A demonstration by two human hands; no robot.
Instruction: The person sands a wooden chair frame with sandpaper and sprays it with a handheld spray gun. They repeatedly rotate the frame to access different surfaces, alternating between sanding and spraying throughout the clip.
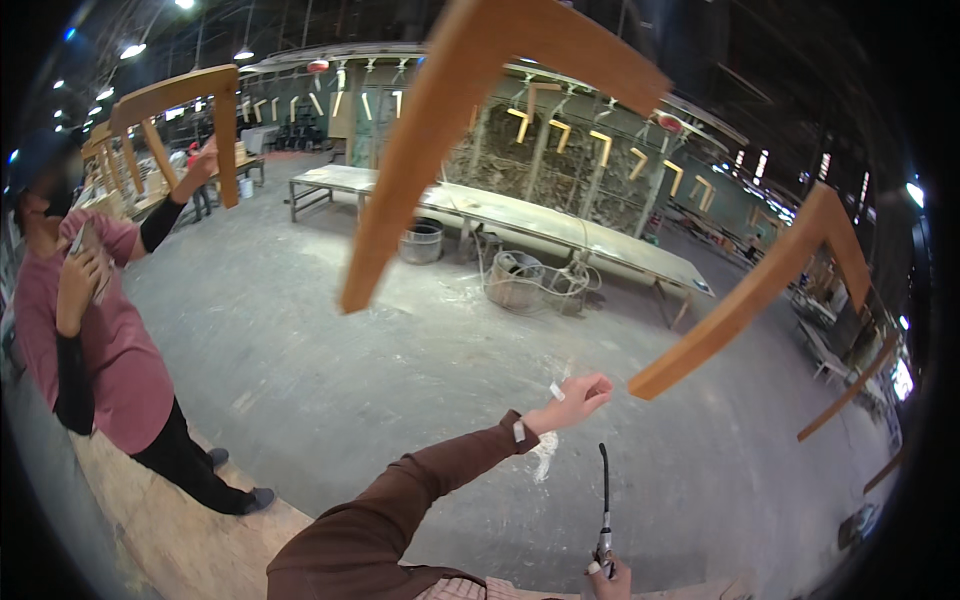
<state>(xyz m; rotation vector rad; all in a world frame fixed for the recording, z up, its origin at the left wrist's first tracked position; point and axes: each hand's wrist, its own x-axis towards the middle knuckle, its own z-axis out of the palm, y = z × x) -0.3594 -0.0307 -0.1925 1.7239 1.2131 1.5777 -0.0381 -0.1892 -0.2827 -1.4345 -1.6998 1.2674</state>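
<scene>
My left arm, in a brown sleeve, stretches out over the floor. My left hand point(572, 402) is loosely curled, its fingers together, and nothing shows in it. Just right of it, a small gap away, is the lower end of a hanging L-shaped wooden chair part point(745, 300). Low in the view my right hand point(612, 580) grips an air blow gun point(605, 540) with a silver body and a long thin black nozzle pointing up. Another angled wooden part point(425, 150) hangs large and close above, its upper edge cut off by the frame.
At left a co-worker point(105, 330) in a pink shirt stands on a wooden board point(230, 540), one hand raised at a hanging wooden frame point(180, 95). A long low table point(480, 205) crosses behind, with metal drums point(515, 280) and hoses. More wooden parts point(845, 390) hang at right.
</scene>
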